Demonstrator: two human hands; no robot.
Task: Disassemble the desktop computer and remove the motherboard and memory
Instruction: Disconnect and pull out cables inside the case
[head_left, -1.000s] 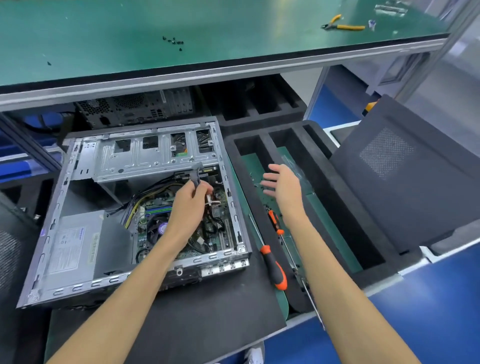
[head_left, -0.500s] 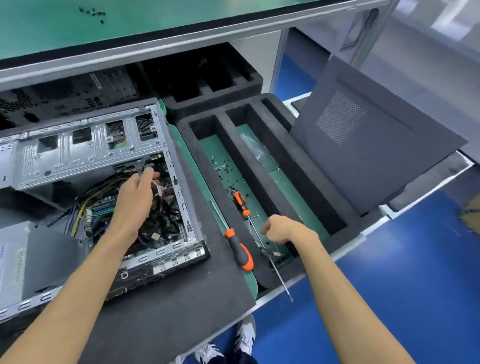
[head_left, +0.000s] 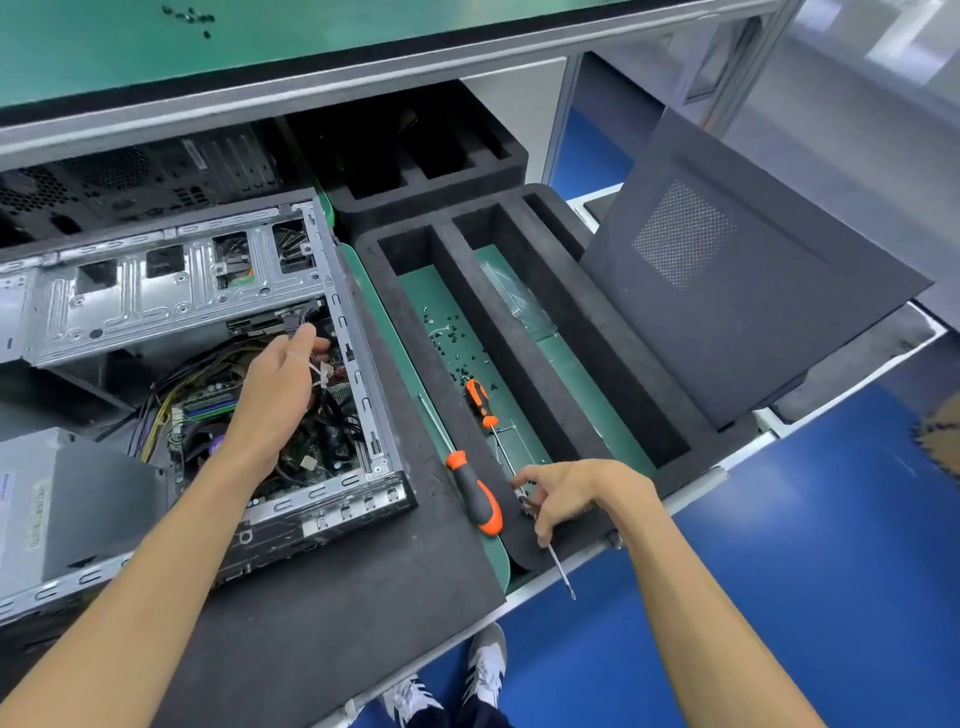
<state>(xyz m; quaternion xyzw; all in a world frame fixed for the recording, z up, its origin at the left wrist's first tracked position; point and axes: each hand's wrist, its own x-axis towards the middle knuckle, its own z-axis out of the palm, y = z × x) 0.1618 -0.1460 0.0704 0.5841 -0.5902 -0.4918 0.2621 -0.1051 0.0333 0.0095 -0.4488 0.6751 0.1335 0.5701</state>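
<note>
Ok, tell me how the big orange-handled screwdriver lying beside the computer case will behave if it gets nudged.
The big screwdriver looks stiff, a thin metal shaft in a thick handle. Its rounded handle could probably roll, though the dark foam mat under it likely grips. Handle-heavy, it would probably pivot around the handle rather than slide straight.

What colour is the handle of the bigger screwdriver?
Orange and black; the bigger screwdriver shows best in the head view.
</note>
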